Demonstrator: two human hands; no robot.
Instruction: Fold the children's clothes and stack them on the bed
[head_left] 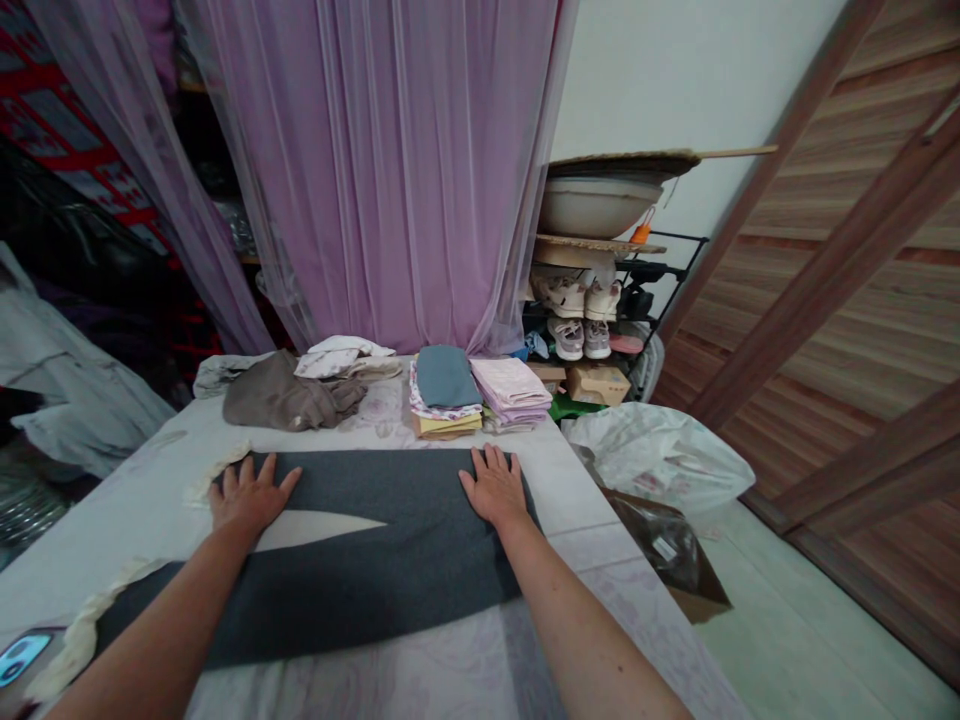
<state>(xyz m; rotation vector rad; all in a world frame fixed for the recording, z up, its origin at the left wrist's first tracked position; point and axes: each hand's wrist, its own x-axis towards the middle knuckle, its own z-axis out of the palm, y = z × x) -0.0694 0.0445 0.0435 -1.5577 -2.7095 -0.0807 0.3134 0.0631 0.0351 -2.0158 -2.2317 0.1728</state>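
Note:
Dark grey trousers (360, 585) with cream ruffled cuffs lie spread sideways on the table, the waist end at the right and the legs parted toward the left. My left hand (251, 497) rests flat with fingers spread on the far leg, close to its ruffled cuff (217, 475). At the far corner of the waist end, my right hand (495, 485) lies flat, fingers apart, pressing on the cloth. Neither hand grips anything. The near leg's cuff (94, 610) shows at the lower left, and my left forearm covers part of that leg.
Behind the trousers stand two folded stacks, one topped with blue-grey cloth (448, 376), one with pink cloth (511, 382). A crumpled brown garment (285, 392) lies left of them. A phone (26, 655) sits at the near left. Right of the table are a plastic bag (664, 450) and shoe rack (679, 270).

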